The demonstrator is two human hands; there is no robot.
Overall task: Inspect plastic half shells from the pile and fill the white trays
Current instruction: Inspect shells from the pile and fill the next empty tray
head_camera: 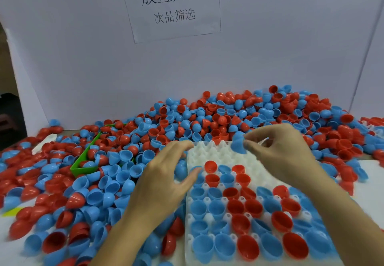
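Progress roughly two-thirds on the visible tray, judging by filled pockets. Far left: loose pile (87, 161) of red and blue half shells, huge, spreads across the table and up against the white backboard (83, 57); plenty left to sort. Green bin (82, 167) sits half buried in it, with a few shells inside. Left hand (166, 178) hovers at the tray's left edge, fingers spread and relaxed, holding nothing as far as I can tell. White tray (209, 151): near rows filled with red and blue shells, open side up; the far rows and back right pockets are bare, so several slots to go. Right hand (280, 149) is above the tray's far end, pinching a blue half shell (238, 144) between thumb and fingertips, likely mid-inspection or about to seat it. Paper sign (172, 5) on the backboard.
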